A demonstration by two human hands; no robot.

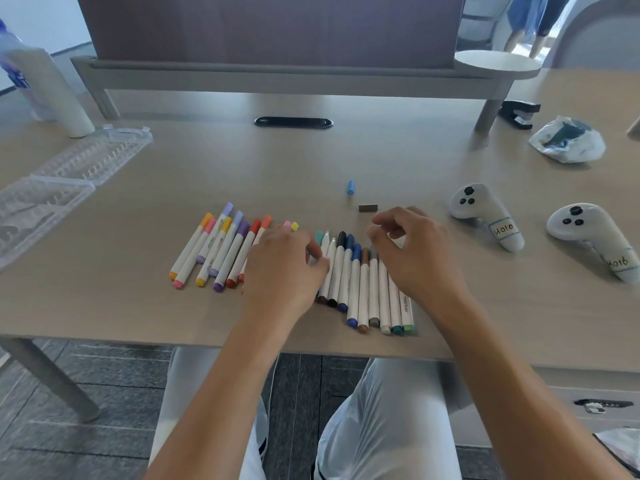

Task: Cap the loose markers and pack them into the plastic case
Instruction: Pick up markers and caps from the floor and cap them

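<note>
Capping stage. The left hand, fingers curled, rests on the row of white-barrelled coloured markers mid-desk; what it grips cannot be told. The right hand hovers, apparently holding nothing. Next, fetch the loose blue cap. The clear plastic case lies open, far left.

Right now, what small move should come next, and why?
Probably the right hand should reach forward for the blue cap. It lies alone beyond the markers, and at least one marker tip by the left hand looks uncapped. The case lies open.
</note>
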